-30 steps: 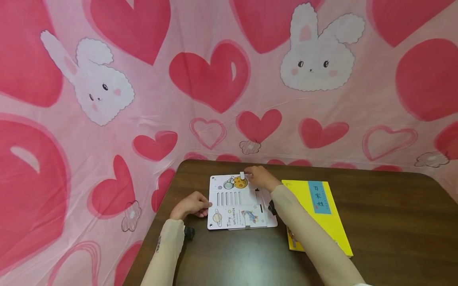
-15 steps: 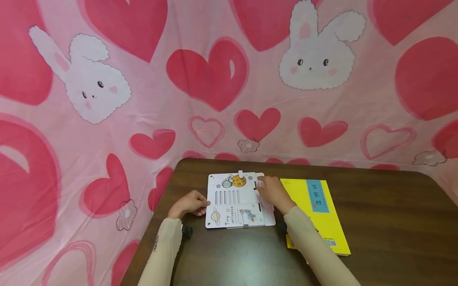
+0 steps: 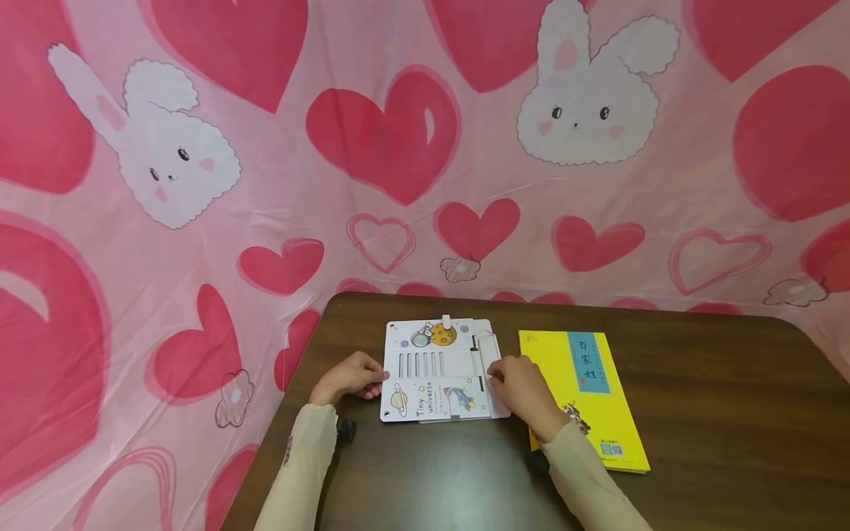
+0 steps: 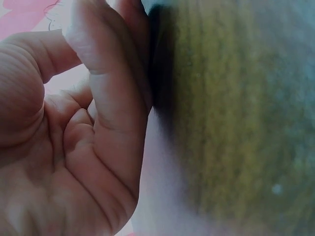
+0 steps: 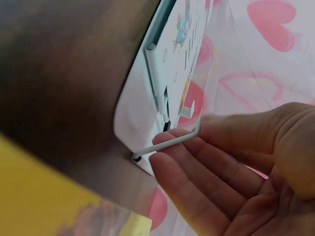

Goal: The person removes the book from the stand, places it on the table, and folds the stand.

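A white folding book stand printed with planets and "Tiny universe" lies flat on the brown table. At its left edge is my left hand, with thumb and fingertips pinching the rim. Bent fingers of the left hand fill much of the left wrist view, where the stand is hidden. On the stand's right side, my right hand pinches a thin white wire bracket between thumb and fingers. The right wrist view shows this bracket hinged at the stand's corner and raised off its surface.
A yellow book with a blue title label lies just right of the stand, partly behind my right hand. A pink curtain with hearts and rabbits hangs along the table's back and left edges.
My right hand has come from the stand's top clip down along its right side to the middle, turning the wire bracket outward. My left hand stays at the left edge.
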{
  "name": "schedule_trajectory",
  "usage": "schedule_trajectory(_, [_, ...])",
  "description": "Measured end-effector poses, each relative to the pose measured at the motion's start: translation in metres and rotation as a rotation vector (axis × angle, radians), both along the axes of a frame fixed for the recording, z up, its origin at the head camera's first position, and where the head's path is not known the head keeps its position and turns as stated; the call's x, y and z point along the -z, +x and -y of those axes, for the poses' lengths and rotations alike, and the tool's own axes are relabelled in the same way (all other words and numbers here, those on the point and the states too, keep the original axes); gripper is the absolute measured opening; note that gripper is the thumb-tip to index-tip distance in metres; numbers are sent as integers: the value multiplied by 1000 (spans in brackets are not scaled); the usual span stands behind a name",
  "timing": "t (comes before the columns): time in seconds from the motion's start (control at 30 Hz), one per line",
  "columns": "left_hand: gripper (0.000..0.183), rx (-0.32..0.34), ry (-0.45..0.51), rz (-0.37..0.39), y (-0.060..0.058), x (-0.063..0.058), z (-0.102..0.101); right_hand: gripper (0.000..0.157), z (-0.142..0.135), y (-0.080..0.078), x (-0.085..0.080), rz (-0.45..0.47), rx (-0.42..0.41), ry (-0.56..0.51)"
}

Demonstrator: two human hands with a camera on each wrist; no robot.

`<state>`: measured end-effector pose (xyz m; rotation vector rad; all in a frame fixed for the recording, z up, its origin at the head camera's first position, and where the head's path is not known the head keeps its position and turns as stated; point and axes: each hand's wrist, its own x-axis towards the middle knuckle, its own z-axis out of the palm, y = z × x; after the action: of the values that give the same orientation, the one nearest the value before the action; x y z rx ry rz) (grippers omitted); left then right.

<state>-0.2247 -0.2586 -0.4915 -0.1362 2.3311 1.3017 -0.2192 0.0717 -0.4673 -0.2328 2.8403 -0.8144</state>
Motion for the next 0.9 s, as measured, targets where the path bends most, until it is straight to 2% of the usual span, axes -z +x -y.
schedule_trajectory(0.23, [21, 10, 2, -3, 0, 0, 0, 21, -4, 5, 5, -25, 22, -17])
schedule_trajectory(0.53, [20, -3, -2, -3, -1, -2, -1, 20, 3, 2, 9, -91, -31, 74])
schedule_trajectory(0.9, [20, -18, 1, 10, 0, -2, -2, 15, 12, -3, 12, -65, -55, 161])
